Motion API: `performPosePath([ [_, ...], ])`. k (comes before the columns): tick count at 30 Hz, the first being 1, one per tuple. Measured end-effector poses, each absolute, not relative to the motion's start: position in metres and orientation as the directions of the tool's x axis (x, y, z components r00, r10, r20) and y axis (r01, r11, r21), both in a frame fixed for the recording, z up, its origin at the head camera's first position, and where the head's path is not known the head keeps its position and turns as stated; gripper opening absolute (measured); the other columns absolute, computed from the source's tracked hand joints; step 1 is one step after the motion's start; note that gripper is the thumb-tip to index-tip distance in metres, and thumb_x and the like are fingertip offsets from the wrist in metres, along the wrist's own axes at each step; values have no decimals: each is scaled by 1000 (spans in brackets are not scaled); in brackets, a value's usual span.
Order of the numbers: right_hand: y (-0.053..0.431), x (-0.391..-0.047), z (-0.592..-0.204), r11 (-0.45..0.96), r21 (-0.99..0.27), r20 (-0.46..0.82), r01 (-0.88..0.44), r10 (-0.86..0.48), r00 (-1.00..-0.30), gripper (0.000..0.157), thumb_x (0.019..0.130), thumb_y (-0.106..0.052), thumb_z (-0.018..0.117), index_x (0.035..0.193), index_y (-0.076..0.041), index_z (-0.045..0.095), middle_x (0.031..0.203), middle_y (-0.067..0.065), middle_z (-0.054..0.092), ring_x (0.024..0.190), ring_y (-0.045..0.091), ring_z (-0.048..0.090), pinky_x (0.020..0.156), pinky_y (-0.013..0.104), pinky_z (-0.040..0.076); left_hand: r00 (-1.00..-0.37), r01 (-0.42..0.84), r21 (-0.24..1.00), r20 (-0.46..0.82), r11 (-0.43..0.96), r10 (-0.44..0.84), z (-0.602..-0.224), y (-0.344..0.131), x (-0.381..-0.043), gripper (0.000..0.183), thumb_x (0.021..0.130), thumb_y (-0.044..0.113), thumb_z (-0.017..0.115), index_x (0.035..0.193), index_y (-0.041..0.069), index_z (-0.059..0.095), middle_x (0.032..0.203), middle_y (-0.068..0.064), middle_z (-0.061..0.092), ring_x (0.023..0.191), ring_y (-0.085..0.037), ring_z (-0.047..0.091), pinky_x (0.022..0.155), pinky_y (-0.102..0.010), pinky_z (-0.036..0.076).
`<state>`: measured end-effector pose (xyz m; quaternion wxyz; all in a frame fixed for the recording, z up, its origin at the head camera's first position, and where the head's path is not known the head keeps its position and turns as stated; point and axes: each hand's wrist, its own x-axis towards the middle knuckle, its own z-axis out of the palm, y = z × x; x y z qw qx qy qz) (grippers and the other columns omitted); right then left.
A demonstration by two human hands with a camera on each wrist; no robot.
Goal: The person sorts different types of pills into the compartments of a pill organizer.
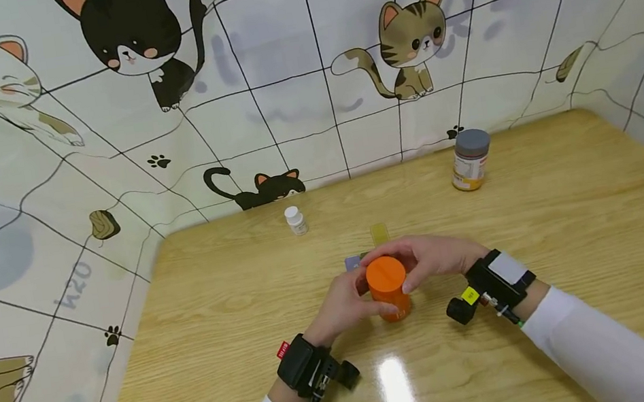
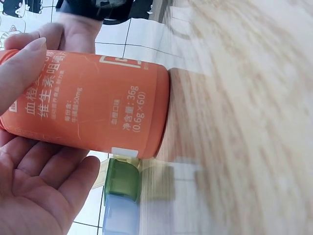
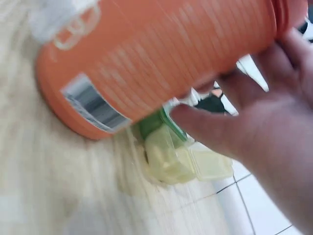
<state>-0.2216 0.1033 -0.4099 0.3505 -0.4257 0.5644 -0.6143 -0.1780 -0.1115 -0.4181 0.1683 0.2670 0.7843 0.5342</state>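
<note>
Nearest, the left hand and right hand curl round an orange bottle, thumbs toward the viewer, near its cap. It is roughly upright on or just above the tabletop; contact is unclear. Apparently the step is steadying it for opening; the next move would call for bracing the body while turning the cap. Its Chinese label reads "维生素" (vitamin), "血橙口味" (blood-orange flavour) and "36g (0.6g×60)". Beyond sit a green, yellow and blue box, a small white bottle and a grey-lidded jar, their print unreadable, before a cat-print backdrop.
</note>
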Motion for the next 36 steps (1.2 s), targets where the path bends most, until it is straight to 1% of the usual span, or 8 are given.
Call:
performPosePath([
  [4, 98, -201, -408, -73, -982, 165, -174, -782, -601, 53, 81, -7, 69, 126, 0, 43, 124, 18, 48, 110, 32, 46, 94, 37, 41, -800, 246, 931, 37, 271, 598, -418, -112, -179, 47, 73, 11, 78, 115, 11, 59, 110, 3, 61, 103, -9, 53, 93, -28, 41],
  [8, 82, -173, -405, 64, -955, 209, -291, -552, -807, 51, 77, -9, 73, 118, -2, 43, 113, 14, 49, 100, 26, 50, 87, 36, 44, -805, 255, 928, 48, 271, 591, -418, -111, -178, 43, 74, 10, 76, 114, 11, 60, 109, 2, 61, 102, -9, 53, 93, -29, 41],
  [12, 64, -151, -404, 218, -921, 252, -324, -300, -920, 53, 75, -14, 77, 111, -2, 40, 107, 12, 48, 94, 23, 50, 82, 40, 44, -820, 256, 922, 49, 290, 570, -417, -110, -178, 45, 75, 8, 76, 116, 12, 60, 110, 2, 62, 102, -9, 53, 93, -29, 41],
  [16, 57, -144, -405, 237, -925, 248, -297, -216, -944, 58, 74, -16, 77, 112, -1, 37, 109, 14, 47, 95, 25, 49, 83, 45, 44, -828, 254, 919, 47, 300, 559, -416, -110, -177, 48, 74, 7, 76, 118, 11, 59, 112, -1, 62, 103, -10, 53, 93, -31, 41],
  [23, 79, -149, -411, 301, -915, 107, -270, -462, -880, 87, 71, -15, 79, 136, 3, 24, 131, 20, 37, 120, 32, 38, 97, 58, 31, -819, 242, 924, 30, 296, 574, -417, -111, -177, 50, 72, 9, 78, 119, 12, 58, 112, 2, 61, 103, -8, 52, 92, -28, 41],
  [28, 85, -153, -418, 381, -850, 106, -363, -552, -827, 67, 77, -12, 74, 131, 2, 35, 124, 18, 50, 109, 27, 49, 91, 49, 42, -826, 262, 915, 48, 308, 562, -417, -113, -175, 50, 72, 15, 79, 118, 13, 59, 111, 3, 62, 101, -9, 53, 90, -31, 43],
  [32, 81, -154, -420, 413, -819, 139, -400, -533, -835, 56, 80, -12, 71, 126, 0, 41, 118, 16, 55, 105, 25, 53, 88, 45, 46, -829, 269, 910, 52, 315, 557, -417, -114, -174, 49, 72, 17, 79, 117, 13, 60, 110, 4, 62, 101, -9, 53, 90, -31, 43],
  [36, 80, -152, -420, 443, -813, 134, -378, -488, -862, 55, 78, -17, 74, 122, -2, 44, 115, 14, 57, 104, 24, 54, 86, 45, 46, -834, 268, 904, 45, 333, 550, -416, -112, -173, 48, 72, 19, 80, 116, 13, 60, 109, 4, 62, 100, -8, 54, 89, -30, 43],
])
